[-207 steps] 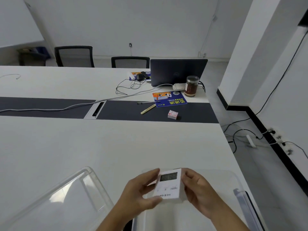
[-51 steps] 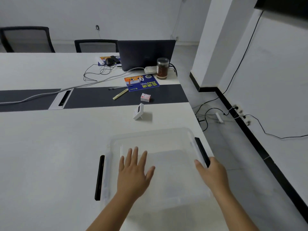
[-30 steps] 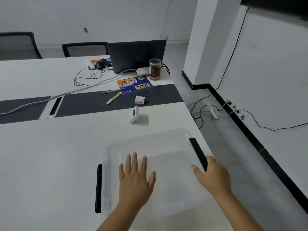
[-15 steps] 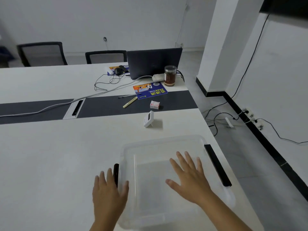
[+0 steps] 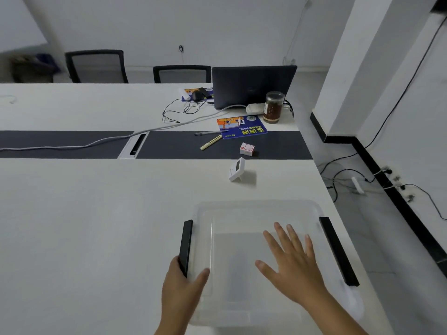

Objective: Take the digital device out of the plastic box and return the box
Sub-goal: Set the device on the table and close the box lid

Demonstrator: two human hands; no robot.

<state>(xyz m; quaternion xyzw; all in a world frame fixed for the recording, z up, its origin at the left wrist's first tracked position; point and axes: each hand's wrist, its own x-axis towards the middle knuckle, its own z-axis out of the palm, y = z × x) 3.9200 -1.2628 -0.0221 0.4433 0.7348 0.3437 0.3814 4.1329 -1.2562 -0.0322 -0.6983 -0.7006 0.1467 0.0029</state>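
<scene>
Hands swapped roles since earlier: plastic box (image 5: pixel 256 213), lid on, near table edge. Right hand (image 5: pixel 294 269) flat, spread open on lid; left hand (image 5: pixel 181 290) curled around left-side latch (image 5: pixel 186 245), nearer. Digital device (image 5: pixel 236 169) stands beyond box, apart.

Forearms: both run out of the bottom edge, so nothing past the wrists shows.
Left hand (image 5: pixel 180 288): fingers wrap over the near end of the left black latch (image 5: pixel 185 245); that end and the fingertips are out of sight.
Plastic box (image 5: pixel 256 211): clear walls blend into the tabletop (image 5: pixel 96 226); its near rim is hard to trace.
Digital device (image 5: pixel 236 169): turned edge-on; screen too small to read.
Small red-and-white box (image 5: pixel 247 149): print illegible.
Blue booklet (image 5: pixel 242 126): lettering too small to read.
Laptop (image 5: pixel 252 85): only the lid's back shows.
Far-left corner: blurred dark shapes, cannot tell what.
</scene>
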